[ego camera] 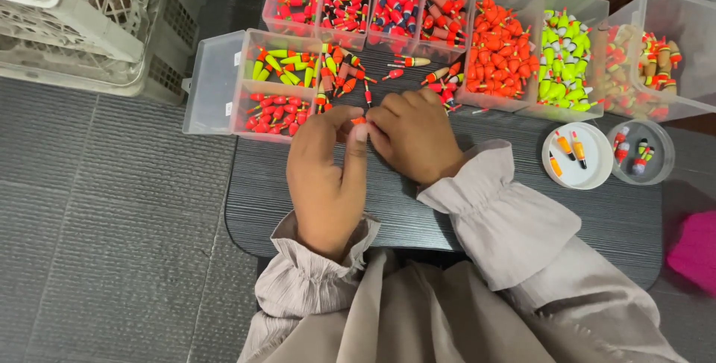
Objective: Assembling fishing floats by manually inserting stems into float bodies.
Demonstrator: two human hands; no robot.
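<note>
My left hand [324, 176] and my right hand [412, 135] meet over a small dark table [567, 217], their fingertips pinched together on a small orange fishing float [359, 120]. Just beyond the fingers lies a loose scatter of red, orange and yellow floats [406, 70]. A clear divided box [280, 83] with green-yellow and red floats stands right behind my left hand.
Clear bins hold red floats [373, 5], orange floats [496, 49], yellow-green floats [564, 57] and tan floats [645, 61] along the far edge. A round white lid [589, 173] and a round clear tub [656, 169] sit at right. White crates [82, 27] stand on the grey floor at left.
</note>
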